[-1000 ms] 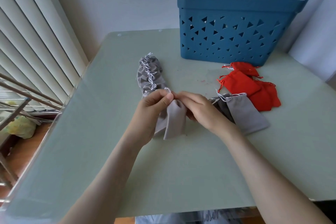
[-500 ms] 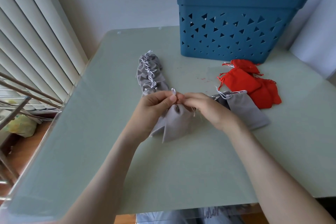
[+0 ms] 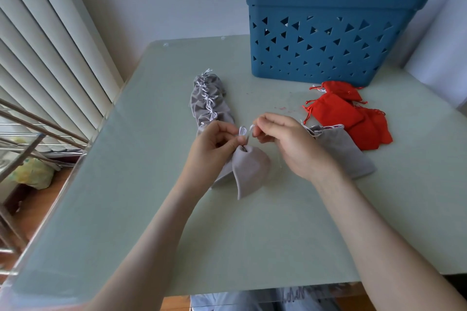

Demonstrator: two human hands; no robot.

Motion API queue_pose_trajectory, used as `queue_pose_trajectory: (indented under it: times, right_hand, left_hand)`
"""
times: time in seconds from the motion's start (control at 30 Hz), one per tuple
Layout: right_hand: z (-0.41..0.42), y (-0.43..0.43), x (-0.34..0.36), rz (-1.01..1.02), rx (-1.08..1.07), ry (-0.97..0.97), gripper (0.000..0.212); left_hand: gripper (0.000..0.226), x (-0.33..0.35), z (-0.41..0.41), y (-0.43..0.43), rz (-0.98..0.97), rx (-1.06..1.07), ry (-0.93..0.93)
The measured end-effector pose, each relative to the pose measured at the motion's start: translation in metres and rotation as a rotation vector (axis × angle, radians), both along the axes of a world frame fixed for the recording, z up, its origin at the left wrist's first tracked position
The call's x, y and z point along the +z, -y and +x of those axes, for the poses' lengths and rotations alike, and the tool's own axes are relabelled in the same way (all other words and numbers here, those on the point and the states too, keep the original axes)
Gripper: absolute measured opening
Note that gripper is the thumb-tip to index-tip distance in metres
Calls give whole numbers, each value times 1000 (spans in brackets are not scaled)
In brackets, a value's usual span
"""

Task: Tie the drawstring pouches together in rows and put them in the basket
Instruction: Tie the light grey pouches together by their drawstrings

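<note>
A row of grey drawstring pouches (image 3: 209, 101), tied together with white cord, lies on the table left of centre. At its near end a grey pouch (image 3: 249, 171) hangs cinched at the neck. My left hand (image 3: 214, 142) pinches that neck, where a white cord loop (image 3: 242, 131) sticks up. My right hand (image 3: 285, 139) pinches the cord's other end just right of the loop. More loose grey pouches (image 3: 341, 149) lie partly under my right hand. Several red pouches (image 3: 348, 113) lie beyond them. The blue basket (image 3: 326, 33) stands at the back right.
The pale green table (image 3: 177, 222) has its left edge next to a metal rack (image 3: 30, 139) and white vertical blinds (image 3: 50, 45). Curtains hang behind the basket at the right.
My hands have drawn apart a little, and the white cord loop now shows between them. The cinched grey pouch hangs lower and wider beneath my left hand.
</note>
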State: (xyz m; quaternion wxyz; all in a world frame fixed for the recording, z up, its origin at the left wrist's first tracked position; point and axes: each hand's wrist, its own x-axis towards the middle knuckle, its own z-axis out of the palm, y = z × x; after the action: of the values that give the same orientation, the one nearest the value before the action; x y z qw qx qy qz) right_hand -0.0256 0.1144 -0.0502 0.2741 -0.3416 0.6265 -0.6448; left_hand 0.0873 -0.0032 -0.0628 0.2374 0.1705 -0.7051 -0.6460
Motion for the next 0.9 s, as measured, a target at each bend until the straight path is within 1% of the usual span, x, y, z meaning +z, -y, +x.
queue_pose_trajectory:
  times: [0.1, 0.23, 0.3, 0.47, 0.63, 0.77, 0.9]
  right_hand:
    - [8, -1, 2, 36, 98, -142, 21]
    - [8, 0, 0, 79, 40, -392, 20]
    - [9, 1, 0, 86, 10, -464, 17]
    - [12, 4, -2, 85, -46, -426, 25]
    - [13, 3, -2, 92, -87, -449, 20]
    - [15, 5, -3, 87, -105, -484, 21]
    - [15, 4, -2, 46, -152, -418, 22]
  left_hand:
    - [5, 0, 0, -1, -35, 38, -14]
    - [10, 1, 0, -1, -50, 77, -15]
    - [10, 1, 1, -1, -65, 83, -5]
    - [11, 1, 1, -1, -85, 63, 10]
    - [13, 2, 2, -3, -65, 22, 12]
    - [16, 4, 3, -2, -54, 4, -7]
    - [17, 5, 5, -1, -98, -73, 0]
